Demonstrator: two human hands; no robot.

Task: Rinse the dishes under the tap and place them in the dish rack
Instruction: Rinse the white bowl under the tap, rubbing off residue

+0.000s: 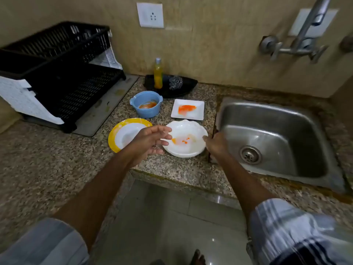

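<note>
reaching for the white scalloped bowl point(188, 139) on the desk point(57, 169) beside the sink point(277, 142): left hand point(150, 142) spread open, right hand point(214, 143) pinching its rim. probably rigid, breakable, sauce-slick; hold opposite rims.

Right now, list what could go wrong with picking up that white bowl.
The white scalloped bowl sits near the counter edge; a fumbled lift could drop it to the floor. The left hand hovers open, holding nothing, so the right hand at the rim may carry it alone. Orange residue could make it slippery.
</note>
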